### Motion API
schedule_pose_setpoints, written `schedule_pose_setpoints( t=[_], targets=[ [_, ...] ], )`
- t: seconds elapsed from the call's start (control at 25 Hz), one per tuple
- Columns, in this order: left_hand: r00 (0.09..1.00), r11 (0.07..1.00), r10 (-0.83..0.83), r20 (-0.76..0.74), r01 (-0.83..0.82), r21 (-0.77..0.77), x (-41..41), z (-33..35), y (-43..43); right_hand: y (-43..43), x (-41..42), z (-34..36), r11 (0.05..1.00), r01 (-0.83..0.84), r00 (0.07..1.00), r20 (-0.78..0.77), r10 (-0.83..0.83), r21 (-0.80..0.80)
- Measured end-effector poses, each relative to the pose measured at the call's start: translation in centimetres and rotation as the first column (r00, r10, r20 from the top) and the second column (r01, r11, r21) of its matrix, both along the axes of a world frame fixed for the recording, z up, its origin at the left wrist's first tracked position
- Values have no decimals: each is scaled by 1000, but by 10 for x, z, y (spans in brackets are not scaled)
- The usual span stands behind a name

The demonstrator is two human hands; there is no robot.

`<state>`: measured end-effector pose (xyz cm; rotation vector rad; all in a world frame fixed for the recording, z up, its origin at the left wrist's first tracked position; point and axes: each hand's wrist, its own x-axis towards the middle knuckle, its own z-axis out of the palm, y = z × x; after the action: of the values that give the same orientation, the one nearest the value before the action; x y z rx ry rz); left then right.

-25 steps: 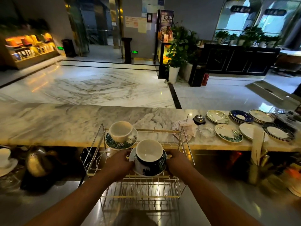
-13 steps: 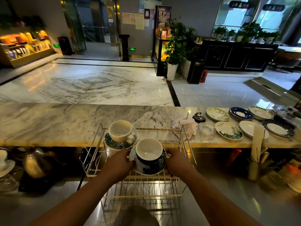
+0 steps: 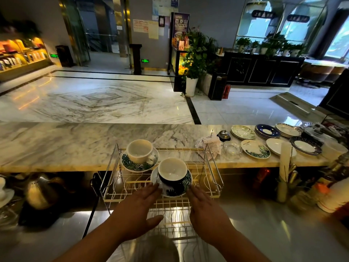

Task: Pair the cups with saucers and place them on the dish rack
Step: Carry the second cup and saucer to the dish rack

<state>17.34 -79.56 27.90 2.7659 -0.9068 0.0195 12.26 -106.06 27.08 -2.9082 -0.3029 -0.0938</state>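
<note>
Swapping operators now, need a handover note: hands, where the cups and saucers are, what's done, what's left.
Left hand: open, empty, fingertips by the near saucer's left edge.
Right hand: open, empty, just right of that saucer.
Dish rack: the white cup on its leaf saucer sits at the back left; the dark leaf cup on its saucer sits nearer, centre.
Done: two pairs on the rack.
Left: loose saucers lie on the marble counter to the right; no matching cups visible there.

Two cups on saucers [image 3: 140,163] on dish rack [image 3: 213,165], open hands [image 3: 137,208] beside
</note>
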Motion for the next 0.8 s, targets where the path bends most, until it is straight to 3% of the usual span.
schedule_pose_setpoints(
  t=[0.8],
  targets=[
    [997, 996, -40, -67, 46, 82, 33, -2, -36, -3, 17, 6, 996, 90, 995, -29, -90, -20]
  ],
)
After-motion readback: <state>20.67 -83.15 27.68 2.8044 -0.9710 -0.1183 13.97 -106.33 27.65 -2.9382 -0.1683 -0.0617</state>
